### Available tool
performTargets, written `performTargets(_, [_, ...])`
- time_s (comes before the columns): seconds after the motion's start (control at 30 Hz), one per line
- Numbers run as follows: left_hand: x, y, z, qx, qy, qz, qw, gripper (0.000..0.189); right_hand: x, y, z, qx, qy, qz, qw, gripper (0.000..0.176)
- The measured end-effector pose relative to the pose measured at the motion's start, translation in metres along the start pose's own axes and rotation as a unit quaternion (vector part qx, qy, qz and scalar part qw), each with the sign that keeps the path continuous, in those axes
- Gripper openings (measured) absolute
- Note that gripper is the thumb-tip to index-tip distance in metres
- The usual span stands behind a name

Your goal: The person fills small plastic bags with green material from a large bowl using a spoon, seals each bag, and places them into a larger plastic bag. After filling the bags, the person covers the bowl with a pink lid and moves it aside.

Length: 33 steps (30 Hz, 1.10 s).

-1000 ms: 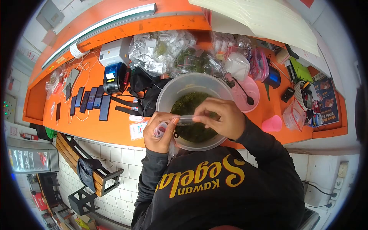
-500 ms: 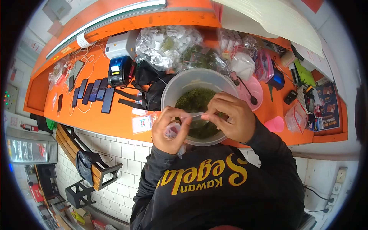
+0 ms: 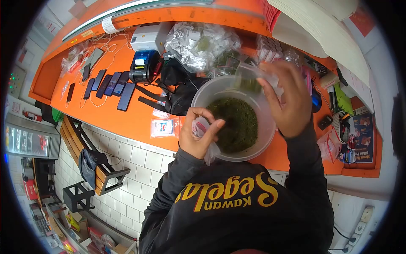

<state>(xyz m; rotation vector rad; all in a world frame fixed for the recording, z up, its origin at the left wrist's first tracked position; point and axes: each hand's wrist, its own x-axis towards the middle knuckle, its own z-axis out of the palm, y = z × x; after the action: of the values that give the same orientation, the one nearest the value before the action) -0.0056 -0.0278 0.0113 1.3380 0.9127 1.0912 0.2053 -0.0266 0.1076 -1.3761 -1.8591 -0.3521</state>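
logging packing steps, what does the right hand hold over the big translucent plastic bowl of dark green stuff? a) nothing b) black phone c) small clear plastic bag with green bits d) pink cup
c: the right hand pinches a small clear plastic bag with green bits inside, raised over the far rim of the big translucent plastic bowl.

My orange counter (image 3: 127, 120) carries the clear bowl (image 3: 264, 137). Left of the bowl lie a black bag (image 3: 181, 92), a blue printer (image 3: 142, 66) and a row of phones (image 3: 111, 84).

tub (image 3: 264, 139) on counter (image 3: 127, 120), phones (image 3: 111, 84) left
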Motion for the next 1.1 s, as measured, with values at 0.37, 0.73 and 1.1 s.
performTargets(0.37, [0.003, -0.03, -0.008, -0.056, -0.025, 0.097, 0.993, 0.024, -0.061, -0.033, 0.045, 0.454, -0.299, 0.226, 0.808, 0.014])
performTargets(0.73, [-0.008, 0.003, -0.031, -0.184, -0.149, -0.109, 0.966, 0.011, -0.053, 0.012, 0.025, 0.561, -0.269, 0.35, 0.7, 0.01])
performTargets(1.1, [-0.012, -0.017, -0.006, 0.214, -0.056, 0.12, 0.968, 0.021, -0.083, -0.027, 0.05, 0.333, -0.224, 0.154, 0.903, 0.018])
